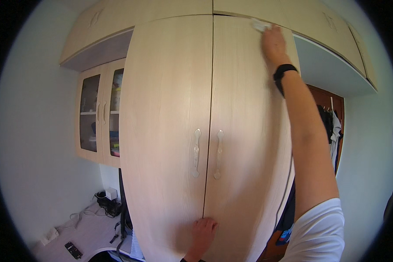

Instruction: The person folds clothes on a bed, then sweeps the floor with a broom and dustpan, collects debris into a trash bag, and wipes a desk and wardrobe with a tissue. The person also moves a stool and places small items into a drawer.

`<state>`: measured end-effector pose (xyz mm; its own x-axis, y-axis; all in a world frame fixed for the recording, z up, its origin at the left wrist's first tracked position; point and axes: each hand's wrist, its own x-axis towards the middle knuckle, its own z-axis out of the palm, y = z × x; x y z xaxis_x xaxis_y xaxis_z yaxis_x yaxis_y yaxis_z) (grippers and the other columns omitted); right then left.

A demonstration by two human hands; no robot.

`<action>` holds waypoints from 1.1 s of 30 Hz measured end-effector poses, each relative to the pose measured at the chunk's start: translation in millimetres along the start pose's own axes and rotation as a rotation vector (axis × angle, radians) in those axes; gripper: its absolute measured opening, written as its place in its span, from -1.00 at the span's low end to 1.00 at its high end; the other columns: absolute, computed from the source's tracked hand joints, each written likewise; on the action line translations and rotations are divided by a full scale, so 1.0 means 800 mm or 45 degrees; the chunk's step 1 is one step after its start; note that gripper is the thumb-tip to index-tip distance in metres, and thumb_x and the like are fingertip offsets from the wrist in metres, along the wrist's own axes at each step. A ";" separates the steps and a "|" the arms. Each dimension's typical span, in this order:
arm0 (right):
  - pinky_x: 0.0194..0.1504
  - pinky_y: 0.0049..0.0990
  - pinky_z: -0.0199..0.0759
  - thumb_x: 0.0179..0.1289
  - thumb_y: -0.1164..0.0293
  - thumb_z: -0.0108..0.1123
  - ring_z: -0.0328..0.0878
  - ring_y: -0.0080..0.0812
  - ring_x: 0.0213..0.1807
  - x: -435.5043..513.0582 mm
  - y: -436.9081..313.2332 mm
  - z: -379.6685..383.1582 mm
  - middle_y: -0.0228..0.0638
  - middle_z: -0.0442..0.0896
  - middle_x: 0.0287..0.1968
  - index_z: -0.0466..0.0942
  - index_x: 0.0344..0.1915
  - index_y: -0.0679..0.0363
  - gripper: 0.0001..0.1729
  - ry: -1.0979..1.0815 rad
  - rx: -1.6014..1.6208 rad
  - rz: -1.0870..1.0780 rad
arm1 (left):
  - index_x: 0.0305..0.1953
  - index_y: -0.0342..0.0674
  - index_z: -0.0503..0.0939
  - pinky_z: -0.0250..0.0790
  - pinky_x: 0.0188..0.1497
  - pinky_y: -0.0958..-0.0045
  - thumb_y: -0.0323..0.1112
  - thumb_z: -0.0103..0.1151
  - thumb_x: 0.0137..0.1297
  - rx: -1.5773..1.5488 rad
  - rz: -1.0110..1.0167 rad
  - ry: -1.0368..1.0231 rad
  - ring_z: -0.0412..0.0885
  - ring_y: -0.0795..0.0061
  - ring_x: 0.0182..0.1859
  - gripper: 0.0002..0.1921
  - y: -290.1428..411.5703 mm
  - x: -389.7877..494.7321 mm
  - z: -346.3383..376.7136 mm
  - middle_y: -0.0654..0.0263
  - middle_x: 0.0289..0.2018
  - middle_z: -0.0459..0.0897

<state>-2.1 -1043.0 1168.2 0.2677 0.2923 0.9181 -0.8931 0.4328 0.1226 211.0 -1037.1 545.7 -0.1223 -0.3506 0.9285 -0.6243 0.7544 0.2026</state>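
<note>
A tall wardrobe with two pale wood-grain doors stands before me. High on the right door (245, 82), near its top edge, my right hand (274, 42) holds a white cloth or wipe (260, 25) against the surface. Low down, my left hand (203, 234) rests at the seam between the left door (167, 82) and the right one, its fingers curled; whether it grips anything cannot be told. Ornate handles, one on the left door (196, 153) and one on the right door (218, 154), flank the seam above that hand.
Overhead cupboards (173, 8) run above the doors. To the left hangs a glass-fronted cabinet (101, 157), over a desk (91, 232) bearing a phone (73, 250) and black cables (109, 206). Clothes (334, 131) hang by a brown door at the right.
</note>
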 end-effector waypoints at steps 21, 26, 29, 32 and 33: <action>0.19 -0.17 0.31 0.20 0.42 0.06 0.40 -0.03 0.14 0.079 -0.182 0.007 -0.11 0.50 0.10 0.58 -0.02 0.26 -0.65 0.177 0.358 -0.167 | -0.25 -0.12 0.49 0.33 -0.04 0.21 -0.22 0.20 0.21 0.106 -0.043 -0.096 0.54 0.33 -0.10 -0.83 0.009 -0.006 -0.002 0.32 -0.25 0.57; 0.16 -0.19 0.34 0.15 0.51 0.07 0.43 -0.05 0.09 0.067 -0.183 -0.005 -0.14 0.52 0.08 0.56 -0.02 0.31 -0.64 0.182 0.325 -0.393 | -0.23 -0.13 0.50 0.33 -0.04 0.22 -0.25 0.18 0.22 0.057 -0.001 -0.012 0.52 0.32 -0.10 -0.83 0.011 -0.006 -0.007 0.30 -0.24 0.55; 0.11 -0.22 0.38 0.16 0.59 0.02 0.46 -0.06 0.02 -0.002 -0.200 -0.055 -0.12 0.56 0.00 0.55 -0.10 0.32 -0.71 0.254 0.573 -0.935 | -0.25 -0.15 0.51 0.33 -0.05 0.22 -0.29 0.16 0.21 0.124 0.041 -0.018 0.51 0.29 -0.13 -0.86 0.008 -0.007 -0.005 0.26 -0.26 0.54; 0.06 -0.24 0.40 0.25 0.52 0.01 0.47 -0.09 -0.02 -0.122 -0.221 -0.124 -0.12 0.58 -0.05 0.52 -0.11 0.31 -0.77 -0.123 1.109 -1.299 | -0.29 -0.16 0.51 0.34 -0.08 0.21 -0.32 0.14 0.18 0.142 0.168 -0.083 0.50 0.27 -0.15 -0.89 -0.002 -0.010 -0.005 0.24 -0.28 0.51; 0.05 -0.25 0.41 0.29 0.48 -0.02 0.48 -0.11 -0.03 -0.158 -0.217 -0.141 -0.12 0.58 -0.06 0.52 -0.10 0.29 -0.76 -0.220 1.260 -1.405 | -0.31 -0.16 0.51 0.35 -0.09 0.21 -0.33 0.13 0.17 0.135 0.224 -0.108 0.50 0.26 -0.16 -0.90 -0.007 -0.011 -0.007 0.24 -0.29 0.51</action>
<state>159.8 -1059.3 988.2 0.9727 0.0787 0.2185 -0.1705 -0.3966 0.9020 219.7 -1035.3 538.3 -0.2980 -0.2675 0.9163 -0.6646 0.7472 0.0020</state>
